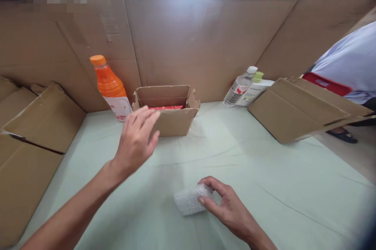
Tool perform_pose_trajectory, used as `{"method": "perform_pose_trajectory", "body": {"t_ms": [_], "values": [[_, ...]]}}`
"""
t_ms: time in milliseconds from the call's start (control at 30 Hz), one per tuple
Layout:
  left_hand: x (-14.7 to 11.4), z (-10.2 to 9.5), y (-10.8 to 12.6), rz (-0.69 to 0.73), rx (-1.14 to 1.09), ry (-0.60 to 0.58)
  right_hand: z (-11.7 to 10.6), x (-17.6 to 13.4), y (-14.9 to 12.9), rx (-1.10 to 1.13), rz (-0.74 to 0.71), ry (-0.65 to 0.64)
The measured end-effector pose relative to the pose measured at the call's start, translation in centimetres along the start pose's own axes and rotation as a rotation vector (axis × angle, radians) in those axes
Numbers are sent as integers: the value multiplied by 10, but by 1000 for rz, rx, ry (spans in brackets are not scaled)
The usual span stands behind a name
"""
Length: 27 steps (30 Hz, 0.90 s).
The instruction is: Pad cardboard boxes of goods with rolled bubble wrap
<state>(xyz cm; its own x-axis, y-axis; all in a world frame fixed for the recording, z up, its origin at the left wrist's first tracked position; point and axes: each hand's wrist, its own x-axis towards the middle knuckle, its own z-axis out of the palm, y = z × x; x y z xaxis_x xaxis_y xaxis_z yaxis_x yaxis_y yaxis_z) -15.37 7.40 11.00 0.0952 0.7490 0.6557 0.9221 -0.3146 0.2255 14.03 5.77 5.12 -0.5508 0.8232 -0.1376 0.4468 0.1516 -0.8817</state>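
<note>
Between the thumb and fingers of my right hand [226,207] is the right end of a small bundle in clear bubble wrap [190,200], low over the pale green tabletop or resting on it; I cannot tell which. What the wrap encloses cannot be made out. My left hand [136,140] is raised with its fingers stretched out and holds nothing. It is in front of the left side of an open cardboard box [173,122], hiding part of it. Inside that box, something flat and red [169,107] shows near the rim.
An orange-capped bottle [111,87] stands left of the box. At the back right are a clear water bottle [239,87] and a white bottle with a green cap [257,89]. Cardboard boxes flank both sides, and a cardboard wall [205,42] closes the back. A person stands at right.
</note>
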Motion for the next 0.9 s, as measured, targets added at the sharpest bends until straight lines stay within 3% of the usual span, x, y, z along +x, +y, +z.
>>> {"method": "perform_pose_trajectory", "body": {"t_ms": [100,200,267,367,467,533,600,733,900], "values": [[38,16,-24,-22,145,-95,-9,0,9,-39,-14,73],[43,25,-33,-38,163,-134,-23,-2,14,-58,-26,202],[33,20,-30,4,145,-119,-38,-6,12,-36,-26,306],[6,-3,-11,68,130,-90,-64,-15,-1,75,-62,476],[-30,-35,17,79,107,-91,-84,-22,-31,217,-157,660],[-57,-55,36,61,79,-112,-89,-21,-58,223,-231,705],[-83,-71,52,47,38,-124,-86,-13,-86,148,-318,627],[-120,-88,66,65,-30,-96,-64,11,-129,-67,-431,335],[-132,-89,66,21,-73,-45,-23,37,-151,-260,-429,87]]}}
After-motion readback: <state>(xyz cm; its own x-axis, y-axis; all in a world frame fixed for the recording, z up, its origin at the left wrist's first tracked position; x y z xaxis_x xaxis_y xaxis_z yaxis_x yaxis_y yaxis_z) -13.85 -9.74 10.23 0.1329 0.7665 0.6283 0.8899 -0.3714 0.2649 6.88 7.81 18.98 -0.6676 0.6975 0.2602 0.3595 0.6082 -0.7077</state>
